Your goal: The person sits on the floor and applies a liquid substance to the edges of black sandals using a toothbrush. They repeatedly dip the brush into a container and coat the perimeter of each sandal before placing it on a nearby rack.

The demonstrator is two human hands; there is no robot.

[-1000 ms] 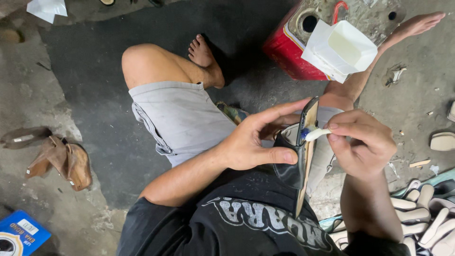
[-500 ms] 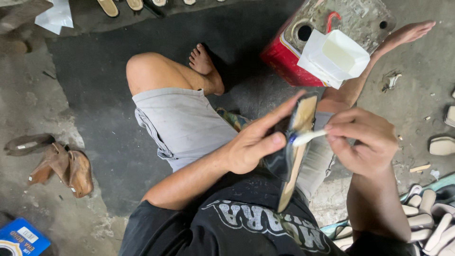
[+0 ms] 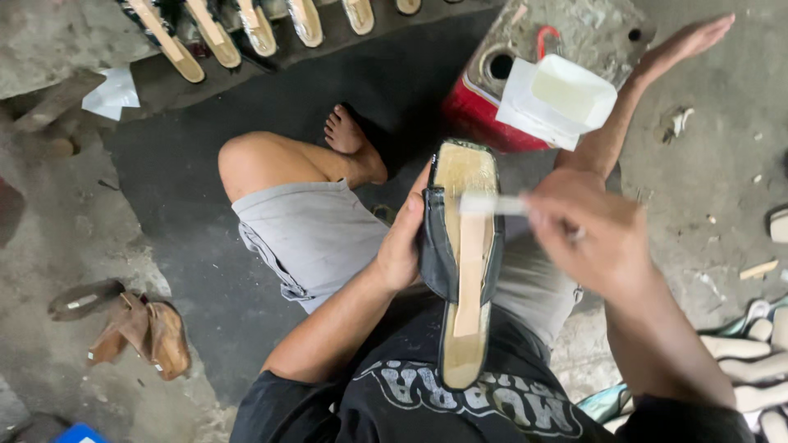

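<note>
I sit on the floor with a black sandal [image 3: 461, 262] held sole-up over my lap, its tan underside facing me. My left hand [image 3: 406, 238] grips the sandal along its left edge. My right hand [image 3: 595, 234] pinches a small white brush [image 3: 491, 205], whose tip lies across the front part of the sole. Beyond the sandal stands a white open container [image 3: 558, 98] holding pale glue, resting on a red can [image 3: 480, 107].
A row of tan soles [image 3: 246, 25] lies on the dark mat [image 3: 205, 189] at the top. Brown leather pieces [image 3: 139, 328] sit on the concrete at left. Pale shoe lasts [image 3: 755, 353] pile up at the right edge. White paper [image 3: 115, 92] lies top left.
The sandal has turned so its sole faces up and flat towards me. My right hand has moved the brush onto the sole's front. The view has tilted upward.
</note>
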